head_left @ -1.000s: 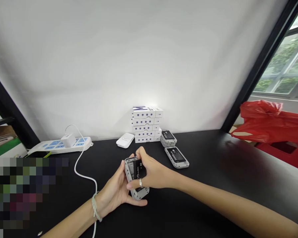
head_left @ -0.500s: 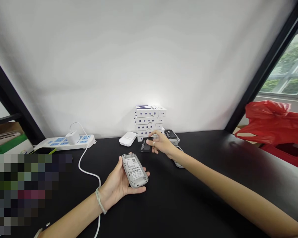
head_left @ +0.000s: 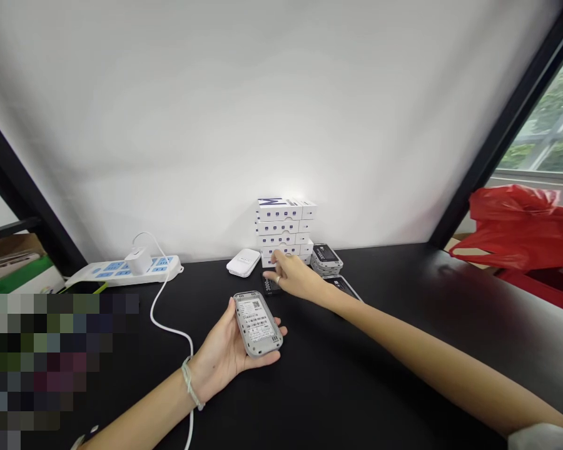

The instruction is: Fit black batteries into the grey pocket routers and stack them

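Note:
My left hand (head_left: 225,356) cradles a grey pocket device (head_left: 257,323) with its back off, showing labels in the empty bay. My right hand (head_left: 294,278) reaches forward over a black battery (head_left: 269,284) lying on the black table (head_left: 380,350), fingertips on or just above it. Behind it stands a stack of small white boxes (head_left: 284,231). To the right lie a pile of similar devices (head_left: 327,259) and one more device (head_left: 344,287) partly under my forearm.
A white cover (head_left: 243,262) lies left of the boxes. A white power strip (head_left: 122,270) with a charger and a cable (head_left: 169,328) runs along the left. A red plastic bag (head_left: 525,228) sits at the right beyond the table. A blurred-out patch covers the lower left.
My right hand pulled the black battery out of the device and carried it forward, setting it on the table before the boxes. The left hand kept holding the device.

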